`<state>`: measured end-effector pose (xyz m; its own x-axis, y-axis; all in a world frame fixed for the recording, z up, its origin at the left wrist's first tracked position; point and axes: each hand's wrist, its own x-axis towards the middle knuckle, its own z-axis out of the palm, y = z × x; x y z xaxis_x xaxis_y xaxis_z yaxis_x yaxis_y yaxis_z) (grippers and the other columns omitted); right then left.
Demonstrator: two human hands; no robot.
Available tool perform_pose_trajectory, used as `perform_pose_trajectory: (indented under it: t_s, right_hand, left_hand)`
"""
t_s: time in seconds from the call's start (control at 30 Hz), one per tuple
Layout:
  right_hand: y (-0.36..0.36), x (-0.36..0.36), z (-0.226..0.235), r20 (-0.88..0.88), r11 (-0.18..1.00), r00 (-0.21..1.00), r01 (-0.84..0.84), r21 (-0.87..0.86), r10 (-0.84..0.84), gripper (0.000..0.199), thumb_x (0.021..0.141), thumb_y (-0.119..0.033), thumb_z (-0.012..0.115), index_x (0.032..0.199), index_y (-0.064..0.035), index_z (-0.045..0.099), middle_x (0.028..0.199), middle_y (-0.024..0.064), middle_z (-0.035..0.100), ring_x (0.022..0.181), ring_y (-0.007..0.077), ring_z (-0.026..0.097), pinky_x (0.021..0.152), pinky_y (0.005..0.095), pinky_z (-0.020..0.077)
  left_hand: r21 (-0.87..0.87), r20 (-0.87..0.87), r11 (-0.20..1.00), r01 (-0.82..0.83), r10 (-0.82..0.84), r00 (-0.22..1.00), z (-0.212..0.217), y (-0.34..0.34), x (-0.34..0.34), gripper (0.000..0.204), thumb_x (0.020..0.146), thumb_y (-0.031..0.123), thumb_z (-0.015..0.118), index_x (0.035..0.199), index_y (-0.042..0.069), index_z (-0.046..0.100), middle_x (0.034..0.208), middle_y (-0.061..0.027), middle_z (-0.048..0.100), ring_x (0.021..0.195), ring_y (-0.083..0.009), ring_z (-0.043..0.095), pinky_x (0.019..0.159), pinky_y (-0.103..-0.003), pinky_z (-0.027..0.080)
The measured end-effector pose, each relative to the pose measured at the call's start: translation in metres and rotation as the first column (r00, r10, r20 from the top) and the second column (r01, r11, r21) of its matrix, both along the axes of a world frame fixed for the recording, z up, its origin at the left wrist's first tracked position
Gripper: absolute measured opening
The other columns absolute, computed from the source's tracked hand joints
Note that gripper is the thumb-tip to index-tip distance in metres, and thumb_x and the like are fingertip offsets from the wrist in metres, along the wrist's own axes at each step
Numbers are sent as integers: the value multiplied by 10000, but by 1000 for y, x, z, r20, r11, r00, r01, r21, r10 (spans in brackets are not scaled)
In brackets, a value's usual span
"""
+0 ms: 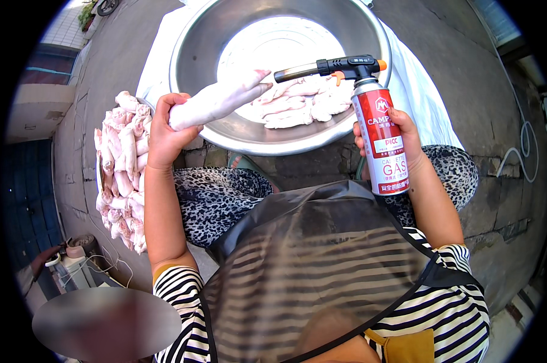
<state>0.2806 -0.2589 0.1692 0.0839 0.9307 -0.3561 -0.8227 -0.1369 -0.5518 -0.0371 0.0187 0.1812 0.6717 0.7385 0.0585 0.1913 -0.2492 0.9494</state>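
The pig foot (216, 100), pale pink, is at upper centre, clenched in the left hand (164, 136) over the rim of a big metal basin (191, 48). The right hand (400, 142) grasps a red gas torch (376, 130), its nozzle near the foot. More feet (122, 169) are piled at the left.

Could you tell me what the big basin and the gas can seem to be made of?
The basin looks like bare polished metal, likely stainless steel: grey and shiny, with a bright glare in its bottom. The gas can, held in the right hand, seems painted metal, glossy red and white; its torch head looks like black plastic with a metal nozzle.
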Motion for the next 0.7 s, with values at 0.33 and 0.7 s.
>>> perform_pose_trajectory:
  t_s: [0.33,0.7]
  right_hand:
    - [-1,1,-3,-27,999,999,-33,-25,33,565,846,-391,573,1193,42,465,931,227,645,757,268,685,644,372,595]
    - [-1,0,-5,-29,999,999,-41,-20,40,575,838,-402,582,1175,52,478,925,217,649,749,260,685,645,371,594]
  left_hand:
    - [-39,34,999,36,-34,999,-1,1,0,530,602,-38,710,1056,86,465,1096,-60,524,1012,-160,512,897,-281,424]
    - [-85,78,995,59,-52,996,0,-1,2,529,598,-40,706,1055,91,474,1103,-64,525,1009,-160,516,890,-281,431]
